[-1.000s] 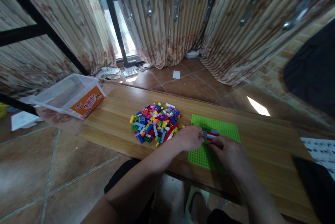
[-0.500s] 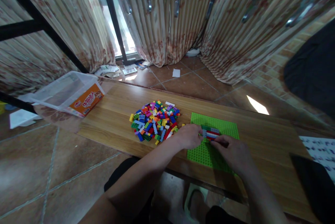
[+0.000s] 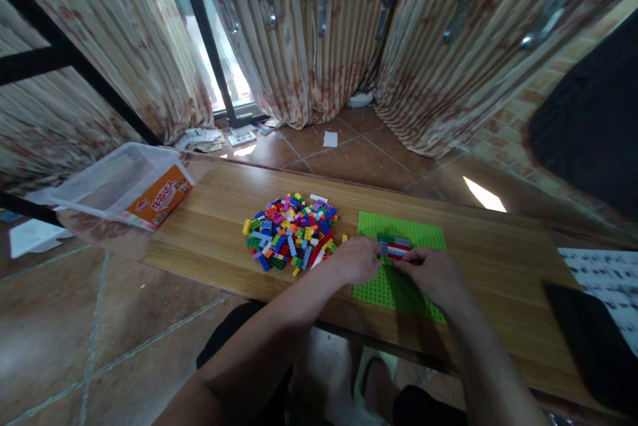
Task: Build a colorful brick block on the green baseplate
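Note:
A green baseplate (image 3: pixel 423 236) lies on the wooden board (image 3: pixel 214 226). On it stands a small build of red, white and grey bricks (image 3: pixel 395 247). My left hand (image 3: pixel 355 260) rests at the plate's left edge, its fingers curled against the build's left end. Against the build's right and near side, my right hand (image 3: pixel 428 273) has its fingers pinched. Whether either hand holds a loose brick is hidden. A heap of several small coloured bricks (image 3: pixel 292 230) lies just left of my left hand.
A clear plastic tub with an orange label (image 3: pixel 127 183) lies on its side at the board's left end. Papers lie on the tiled floor by the curtains (image 3: pixel 299 54). A dark object (image 3: pixel 593 339) and a printed sheet (image 3: pixel 603 280) lie at right.
The camera has shifted slightly, so everything sits a little further left. Both hands stay at the brick build, and my right hand has drawn closer to it.

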A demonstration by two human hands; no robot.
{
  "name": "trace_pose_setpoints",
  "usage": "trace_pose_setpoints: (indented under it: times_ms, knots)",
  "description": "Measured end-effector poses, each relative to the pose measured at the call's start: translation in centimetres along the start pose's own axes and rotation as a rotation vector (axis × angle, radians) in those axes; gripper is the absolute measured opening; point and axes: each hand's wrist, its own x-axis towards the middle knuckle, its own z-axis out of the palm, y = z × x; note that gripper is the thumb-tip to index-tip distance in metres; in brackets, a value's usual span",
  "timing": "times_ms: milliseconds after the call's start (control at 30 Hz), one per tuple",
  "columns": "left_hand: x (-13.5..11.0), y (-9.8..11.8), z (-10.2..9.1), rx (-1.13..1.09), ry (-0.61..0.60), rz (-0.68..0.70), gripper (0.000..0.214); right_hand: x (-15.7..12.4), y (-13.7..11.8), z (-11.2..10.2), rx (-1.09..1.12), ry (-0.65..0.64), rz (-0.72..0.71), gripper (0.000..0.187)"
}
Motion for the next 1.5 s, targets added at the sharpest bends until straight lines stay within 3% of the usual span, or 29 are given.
trace_pose_setpoints:
  times_ms: [100, 233, 400, 533, 633, 767, 900, 1200, 1500]
  knots:
    - [-0.2, -0.1, 0.0, -0.028, 0.022, 0.006, 0.03, -0.1, 0.1, 0.1, 0.053, -0.002, -0.004, 0.017]
    - [-0.1, -0.4, -0.2, -0.054, 0.038, 0.035, 0.028, -0.1, 1.7, -1.2, 0.179, -0.02, 0.031, 0.037]
    - [0.7, -1.3, -0.5, -0.072, 0.106, 0.024, 0.028, 0.4, 4.5, -3.1, 0.262, 0.229, 0.122, 0.04]
    - [1.2, -1.8, -0.6, -0.089, 0.205, 0.033, 0.04, 0.5, 4.5, -2.1, 0.21, 0.122, -0.147, 0.056]
    - [1.2, -1.8, -0.2, -0.032, 0.253, 0.113, 0.058, 0.4, 3.6, -0.7, 0.129, 0.029, -0.327, 0.065]
    - [1.2, -1.4, 0.5, 0.072, 0.234, 0.228, 0.074, 0.5, 3.0, 0.2, 0.06, -0.013, -0.424, 0.065]
    - [1.5, -1.2, 1.2, 0.151, 0.217, 0.225, 0.081, 0.9, 3.2, 0.1, 0.016, -0.02, -0.46, 0.06]
    - [1.7, -0.9, 1.8, 0.182, 0.235, 0.232, 0.079, 1.1, 3.8, 0.2, -0.07, -0.015, -0.465, 0.057]
    - [1.2, -0.3, 2.0, 0.163, 0.23, 0.208, 0.077, 1.0, 4.3, 0.5, 0.022, -0.023, -0.501, 0.046]
